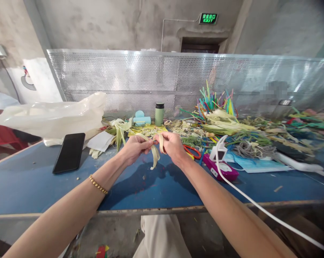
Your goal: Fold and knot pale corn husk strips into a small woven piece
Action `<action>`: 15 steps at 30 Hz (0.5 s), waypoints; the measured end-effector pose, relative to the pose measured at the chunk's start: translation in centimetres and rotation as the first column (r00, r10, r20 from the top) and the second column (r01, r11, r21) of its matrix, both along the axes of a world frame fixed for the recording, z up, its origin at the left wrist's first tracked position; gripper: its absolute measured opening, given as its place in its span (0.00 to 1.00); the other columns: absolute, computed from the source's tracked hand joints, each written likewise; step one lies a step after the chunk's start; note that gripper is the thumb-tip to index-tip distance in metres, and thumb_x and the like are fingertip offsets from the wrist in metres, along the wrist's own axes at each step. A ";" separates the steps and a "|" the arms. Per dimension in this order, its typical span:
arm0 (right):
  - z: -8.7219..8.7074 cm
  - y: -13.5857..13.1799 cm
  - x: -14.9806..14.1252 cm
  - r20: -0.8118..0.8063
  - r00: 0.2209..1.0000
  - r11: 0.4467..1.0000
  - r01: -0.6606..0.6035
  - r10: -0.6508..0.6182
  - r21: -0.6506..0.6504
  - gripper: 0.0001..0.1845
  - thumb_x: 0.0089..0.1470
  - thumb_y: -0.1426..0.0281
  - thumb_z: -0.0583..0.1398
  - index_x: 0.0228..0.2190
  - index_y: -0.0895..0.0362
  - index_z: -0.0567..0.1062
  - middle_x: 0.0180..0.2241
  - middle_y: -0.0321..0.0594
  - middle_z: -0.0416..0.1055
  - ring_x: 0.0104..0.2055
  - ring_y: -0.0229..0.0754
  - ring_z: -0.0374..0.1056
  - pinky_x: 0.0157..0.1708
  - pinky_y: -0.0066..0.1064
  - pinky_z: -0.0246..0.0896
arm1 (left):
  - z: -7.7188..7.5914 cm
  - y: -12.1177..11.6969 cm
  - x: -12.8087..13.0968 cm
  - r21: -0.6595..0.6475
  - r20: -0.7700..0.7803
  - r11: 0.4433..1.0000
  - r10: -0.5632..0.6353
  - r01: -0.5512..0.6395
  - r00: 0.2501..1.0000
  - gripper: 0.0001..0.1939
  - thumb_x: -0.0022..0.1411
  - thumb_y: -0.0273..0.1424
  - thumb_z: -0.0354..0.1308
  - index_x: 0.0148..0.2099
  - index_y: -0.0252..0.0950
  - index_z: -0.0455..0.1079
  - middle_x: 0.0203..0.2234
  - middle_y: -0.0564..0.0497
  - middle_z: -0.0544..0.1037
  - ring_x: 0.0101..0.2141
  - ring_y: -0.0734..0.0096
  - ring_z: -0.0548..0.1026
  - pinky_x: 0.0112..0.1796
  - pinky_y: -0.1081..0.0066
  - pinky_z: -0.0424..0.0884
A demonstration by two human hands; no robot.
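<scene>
Pinching a pale corn-husk strip (155,157) between 2 bare hands over the blue counter (33,190).

The left hand (135,148) has its grip closed, thumb pressed to fingers on the strip, whose loose end dangles just above the counter; the right hand (172,145) meets it, grip closed on a husk loop (161,144) that curls by its fingers, though I can't tell whether both are 1 piece. A black smartphone (68,153) lies to the left, a green tumbler (159,115) stands behind the hands, and a white charger (218,154) tops a purple power strip (229,172) to the right.
</scene>
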State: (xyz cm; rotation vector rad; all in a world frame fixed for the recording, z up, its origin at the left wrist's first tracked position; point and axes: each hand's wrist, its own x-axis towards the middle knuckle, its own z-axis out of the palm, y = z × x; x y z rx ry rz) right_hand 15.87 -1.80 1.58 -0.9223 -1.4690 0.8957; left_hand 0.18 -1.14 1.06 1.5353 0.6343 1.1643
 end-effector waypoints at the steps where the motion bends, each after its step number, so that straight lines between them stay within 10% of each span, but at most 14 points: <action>1: 0.0 0.0 0.0 -0.008 1.000 1.000 -0.002 0.002 -0.006 0.16 0.45 0.58 0.66 0.20 0.57 0.72 0.09 0.30 0.60 0.12 0.31 0.51 0.13 0.25 0.42 | 0.0 0.0 0.0 0.003 0.001 1.000 -0.008 0.008 1.000 0.19 0.48 0.40 0.70 0.19 0.31 0.69 0.12 0.53 0.66 0.17 0.79 0.61 0.22 0.72 0.52; 15: -0.5 0.6 0.1 -0.007 1.000 0.999 0.015 -0.014 0.040 0.13 0.48 0.61 0.63 0.20 0.57 0.72 0.10 0.30 0.60 0.13 0.31 0.51 0.15 0.25 0.46 | -0.3 0.2 0.0 0.006 -0.034 0.999 -0.047 0.048 0.998 0.15 0.50 0.39 0.68 0.27 0.30 0.75 0.19 0.51 0.72 0.22 0.77 0.65 0.26 0.73 0.57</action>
